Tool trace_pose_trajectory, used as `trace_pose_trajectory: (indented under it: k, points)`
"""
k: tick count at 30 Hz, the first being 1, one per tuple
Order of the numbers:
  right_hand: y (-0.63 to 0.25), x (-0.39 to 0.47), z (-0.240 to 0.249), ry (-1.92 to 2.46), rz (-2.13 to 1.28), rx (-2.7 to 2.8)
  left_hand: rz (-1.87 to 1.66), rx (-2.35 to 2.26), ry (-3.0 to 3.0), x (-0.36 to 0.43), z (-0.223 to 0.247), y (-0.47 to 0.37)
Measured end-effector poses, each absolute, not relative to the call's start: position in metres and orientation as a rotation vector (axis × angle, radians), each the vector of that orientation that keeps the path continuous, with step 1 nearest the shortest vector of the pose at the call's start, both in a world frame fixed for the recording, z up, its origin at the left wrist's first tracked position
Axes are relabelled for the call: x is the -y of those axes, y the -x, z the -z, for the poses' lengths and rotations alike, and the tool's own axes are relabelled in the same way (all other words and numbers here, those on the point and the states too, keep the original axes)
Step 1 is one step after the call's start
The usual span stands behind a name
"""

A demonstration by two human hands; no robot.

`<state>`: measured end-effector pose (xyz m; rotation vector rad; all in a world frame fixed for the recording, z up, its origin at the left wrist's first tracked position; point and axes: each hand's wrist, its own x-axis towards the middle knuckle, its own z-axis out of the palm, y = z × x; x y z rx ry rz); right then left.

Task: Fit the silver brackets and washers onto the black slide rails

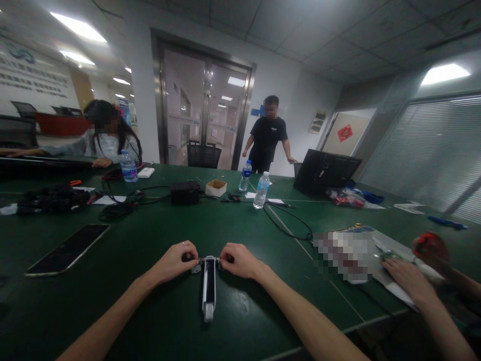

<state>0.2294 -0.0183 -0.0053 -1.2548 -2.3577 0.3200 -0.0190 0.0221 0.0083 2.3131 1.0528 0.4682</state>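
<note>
A long, narrow part [209,293] with a white frame and a dark middle lies on the green table, its length pointing toward me. A short crosspiece runs across its far end. With curled fingers, my left hand [176,263] pinches the left end of that crosspiece. On the other side my right hand [240,260] grips the right end in the same closed way. Small metallic bits show beside the left fingertips, but the fingers hide their exact shape.
A phone [69,250] lies to the left. Behind are a black box [185,192], a small open carton [216,188], cables and water bottles [261,190]. A co-worker's hands [408,281] handle parts at the right. Two people are across the table.
</note>
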Motion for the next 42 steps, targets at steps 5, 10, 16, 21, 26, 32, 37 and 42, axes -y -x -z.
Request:
trace_pose_trajectory:
  k: [5,10,16,21,26,32,37,42]
  points:
    - [-0.226,0.018,0.008,1.275,-0.333,2.338,-0.482,-1.042,-2.305,-0.023,-0.004,0.018]
    - [-0.224,0.02,0.004,1.311,-0.341,2.326,-0.476,-1.096,-2.309,-0.02,-0.002,0.016]
    - [-0.225,0.023,-0.002,1.308,-0.404,2.326,-0.472,-1.114,-2.306,-0.017,-0.008,0.016]
    - [-0.227,0.022,-0.003,1.312,-0.422,2.331,-0.445,-1.102,-2.279,-0.015,-0.013,0.017]
    - [-0.226,0.021,-0.002,1.318,-0.438,2.314,-0.47,-1.084,-2.275,-0.018,-0.008,0.018]
    - [-0.225,0.019,0.002,1.294,-0.484,2.243,-0.498,-1.036,-2.233,-0.023,0.001,0.018]
    - [-0.225,0.019,0.001,1.289,-0.488,2.248,-0.488,-1.044,-2.227,-0.021,-0.001,0.016]
    - [-0.228,0.021,-0.007,1.3,-0.447,2.34,-0.488,-1.041,-2.234,-0.019,-0.006,0.016]
